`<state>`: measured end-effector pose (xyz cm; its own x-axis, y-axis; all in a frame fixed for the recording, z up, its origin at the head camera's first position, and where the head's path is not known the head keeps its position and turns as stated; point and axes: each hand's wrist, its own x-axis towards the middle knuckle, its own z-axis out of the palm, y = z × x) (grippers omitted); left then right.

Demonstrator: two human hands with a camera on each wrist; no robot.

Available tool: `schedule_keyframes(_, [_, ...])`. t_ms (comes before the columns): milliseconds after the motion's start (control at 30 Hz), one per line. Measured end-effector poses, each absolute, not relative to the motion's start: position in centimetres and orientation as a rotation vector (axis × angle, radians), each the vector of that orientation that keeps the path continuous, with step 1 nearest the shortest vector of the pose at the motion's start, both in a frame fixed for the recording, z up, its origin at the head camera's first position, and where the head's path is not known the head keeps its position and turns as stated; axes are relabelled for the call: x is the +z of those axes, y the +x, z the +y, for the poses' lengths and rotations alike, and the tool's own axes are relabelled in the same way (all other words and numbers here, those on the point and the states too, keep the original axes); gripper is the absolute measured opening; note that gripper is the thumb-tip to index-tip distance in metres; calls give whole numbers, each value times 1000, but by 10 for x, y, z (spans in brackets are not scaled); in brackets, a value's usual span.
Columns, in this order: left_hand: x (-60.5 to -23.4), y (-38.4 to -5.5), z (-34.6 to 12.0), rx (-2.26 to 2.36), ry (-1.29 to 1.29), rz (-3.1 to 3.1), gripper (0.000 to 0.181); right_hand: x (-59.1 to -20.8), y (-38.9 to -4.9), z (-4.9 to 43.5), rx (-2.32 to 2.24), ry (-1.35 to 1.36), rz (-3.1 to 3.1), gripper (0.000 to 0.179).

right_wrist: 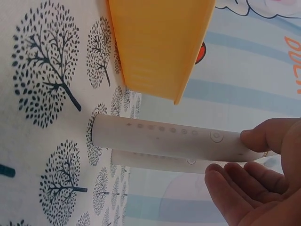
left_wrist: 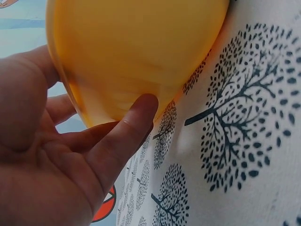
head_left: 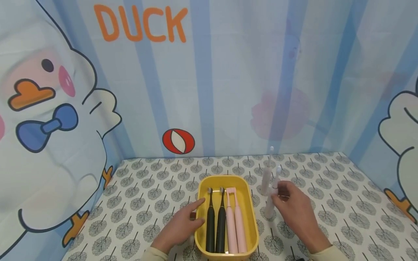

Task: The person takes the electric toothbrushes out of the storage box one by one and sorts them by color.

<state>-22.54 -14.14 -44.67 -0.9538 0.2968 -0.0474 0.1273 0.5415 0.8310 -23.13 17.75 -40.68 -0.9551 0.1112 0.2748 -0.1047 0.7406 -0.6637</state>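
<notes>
A yellow bin stands on the patterned cloth, with two black electric toothbrushes and two pink electric toothbrushes lying side by side in it. My left hand holds the bin's left rim. Its thumb and index fingertip reach over the edge, while another fingertip lies against the outer wall. To the right of the bin, my right hand pinches a white electric toothbrush near the top of its handle. The brush stands upright, base down at the cloth. A second white toothbrush stands behind it.
White cloth printed with dark trees covers the table. A blue-striped curtain with duck drawings hangs behind and along both sides. Part of a small dark object shows at the bottom edge beside the right wrist.
</notes>
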Motion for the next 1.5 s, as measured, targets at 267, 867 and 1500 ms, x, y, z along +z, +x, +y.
schedule_keyframes(267, [-446,-224,-141,1360,357,2619,61,-404,-228,179,1041,-17,-2655,41])
schedule_keyframes(867, [-446,-225,-142,1376,359,2595,61,-364,-186,163,1114,-61,-2563,29])
schedule_keyframes(1500, [-446,-227,-141,1368,335,2582,61,-373,-225,112,1778,204,-2776,30])
